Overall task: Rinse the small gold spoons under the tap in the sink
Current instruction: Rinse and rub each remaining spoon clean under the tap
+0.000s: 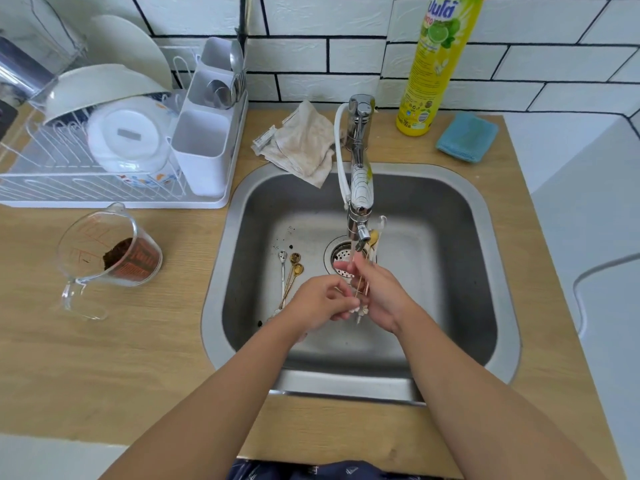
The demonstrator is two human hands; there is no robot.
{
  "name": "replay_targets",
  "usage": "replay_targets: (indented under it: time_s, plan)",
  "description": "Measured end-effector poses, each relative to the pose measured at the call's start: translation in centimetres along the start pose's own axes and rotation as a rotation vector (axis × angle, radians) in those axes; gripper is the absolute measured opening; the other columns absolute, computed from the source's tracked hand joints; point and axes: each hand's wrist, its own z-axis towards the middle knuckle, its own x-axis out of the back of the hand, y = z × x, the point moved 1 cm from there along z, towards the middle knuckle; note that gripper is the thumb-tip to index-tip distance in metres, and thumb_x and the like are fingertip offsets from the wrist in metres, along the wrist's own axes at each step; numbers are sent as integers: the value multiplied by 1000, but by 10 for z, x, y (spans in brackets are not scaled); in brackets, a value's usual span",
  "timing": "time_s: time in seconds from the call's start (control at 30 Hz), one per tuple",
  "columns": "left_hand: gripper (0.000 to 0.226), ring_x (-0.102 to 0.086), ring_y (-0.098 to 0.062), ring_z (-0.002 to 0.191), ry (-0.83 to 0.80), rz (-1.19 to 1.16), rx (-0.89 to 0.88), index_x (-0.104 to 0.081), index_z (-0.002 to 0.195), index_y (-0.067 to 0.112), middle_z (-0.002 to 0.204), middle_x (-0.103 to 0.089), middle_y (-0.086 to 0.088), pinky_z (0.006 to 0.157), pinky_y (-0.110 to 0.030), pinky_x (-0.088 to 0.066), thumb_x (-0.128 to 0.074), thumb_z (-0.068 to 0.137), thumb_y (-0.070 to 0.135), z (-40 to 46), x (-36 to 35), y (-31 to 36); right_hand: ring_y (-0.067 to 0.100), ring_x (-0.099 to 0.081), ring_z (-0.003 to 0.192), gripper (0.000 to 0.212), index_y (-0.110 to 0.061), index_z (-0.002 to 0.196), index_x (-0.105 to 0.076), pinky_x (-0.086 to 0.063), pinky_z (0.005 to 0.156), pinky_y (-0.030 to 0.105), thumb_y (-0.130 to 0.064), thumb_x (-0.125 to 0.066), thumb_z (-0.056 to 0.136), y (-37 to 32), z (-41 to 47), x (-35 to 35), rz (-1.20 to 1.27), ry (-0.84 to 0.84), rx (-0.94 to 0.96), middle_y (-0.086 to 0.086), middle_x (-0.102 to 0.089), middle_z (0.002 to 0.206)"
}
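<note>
Thin gold spoons (361, 289) are pinched by left hand (320, 303) and right hand (375, 292) under the tap (360, 188) (steel sink (450, 202), wooden bench (104, 341)).

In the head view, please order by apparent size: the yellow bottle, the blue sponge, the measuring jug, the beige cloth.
1. yellow bottle, tallest, top cut off by the frame
2. and 3. measuring jug and beige cloth: alike; the jug is nearer, so unsure
4. blue sponge, clearly smallest
</note>
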Motion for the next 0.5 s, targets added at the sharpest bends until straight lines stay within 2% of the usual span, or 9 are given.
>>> replay_targets:
  time_s: [0.03,0.1,0.2,0.3,0.37,0.43,0.5]
  plan:
    - [12,-64,-13,63,36,21,-20,-65,83,13,70,-71,-6,63,-27,-50,-77,86,13,3,-6,1,13,-59,77,48,-15,75,-78,-53,67,31,-46,-53,103,-1,0,-1,71,4,12,-1,-77,97]
    - [13,-59,-15,67,150,66,-36,-66,80,18,74,-68,-4,67,-30,-48,-77,86,18,9,-15,2,12,-55,70,57,-18,60,-69,-55,79,37,-45,-47,106,-5,1,0,193,26,50,3,-73,94]
    - [10,-56,-17,73,272,101,-29,-69,82,14,86,-64,-6,69,-35,-50,-76,87,18,15,-20,0,12,-48,62,50,-17,65,-52,-50,72,32,-41,-45,108,-7,1,4,259,93,96,0,-71,83]
    - [16,-63,-19,76,242,-86,15,-61,84,9,102,-63,-11,63,-31,-58,-76,87,14,16,-26,0,12,-57,60,47,-15,69,-49,-53,66,30,-39,-44,109,-7,2,4,323,116,106,1,-72,80]
    - [27,-61,-16,75,196,-78,24,-55,88,12,98,-65,-7,65,-32,-57,-80,84,23,15,-22,1,9,-51,50,44,-15,72,-47,-48,52,25,-37,-44,110,-8,3,4,379,130,130,2,-71,82]
    - [31,-58,-14,76,151,163,-22,-55,89,17,90,-66,-1,66,-28,-48,-77,84,37,17,-5,0,6,-36,40,42,-15,73,-45,-34,40,19,-34,-43,110,-11,5,9,472,135,157,5,-69,84]
    - [19,-59,-20,85,217,607,-77,-56,93,18,95,-63,-2,69,-31,-42,-63,95,35,21,23,-5,4,-29,34,42,-15,72,-47,-23,36,17,-30,-42,110,-14,6,18,624,103,143,9,-72,91]
